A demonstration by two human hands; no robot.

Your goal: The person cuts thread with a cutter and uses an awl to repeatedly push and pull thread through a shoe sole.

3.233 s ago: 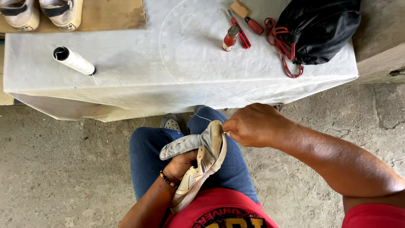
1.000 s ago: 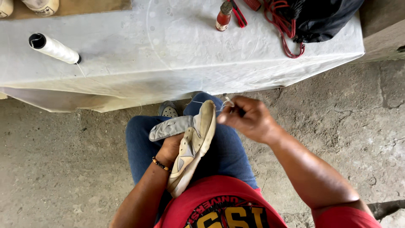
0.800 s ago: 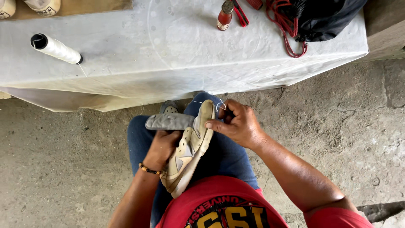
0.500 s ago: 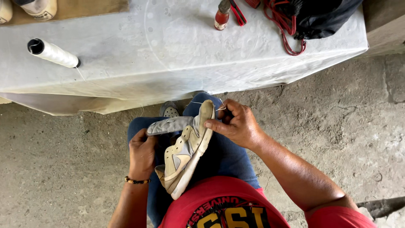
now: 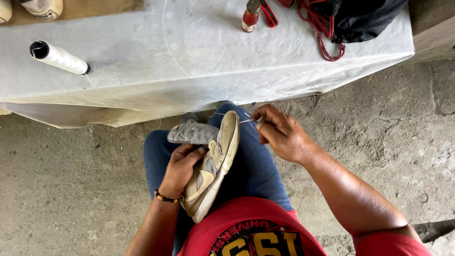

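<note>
The left hand (image 5: pixel 179 167) is cupping the side of a pale, worn shoe (image 5: pixel 213 166), fingers curled closed around its upper and steadying it over the lap. A beaded bracelet (image 5: pixel 166 197) is sitting at that wrist. The shoe is lying with its long axis running diagonally: one end is pointing up toward the table edge, the other is angling down toward the red shirt (image 5: pixel 246 230), and its sole is turned toward the right hand. A grey flap (image 5: pixel 192 134), perhaps the tongue or an insole, is sticking out sideways to the left from the upper end.

The right hand (image 5: pixel 279 132) is pinching something thin just beside that upper end, fingertips closed on what looks like a needle with a fine thread (image 5: pixel 232 115) stretching across to the shoe; the detail is too small to be sure.

Beyond the knees, the white cloth-covered table (image 5: pixel 189 61) is hanging its edge close above the shoe. On it, a spool of white thread (image 5: pixel 58 57) is lying well to the left, and a small red bottle (image 5: pixel 250 19), a red cord (image 5: pixel 327 35) and a black bag (image 5: pixel 365 21) are sitting at the far right. Bare concrete floor (image 5: pixel 71 189) is lying open on both sides of the legs.
</note>
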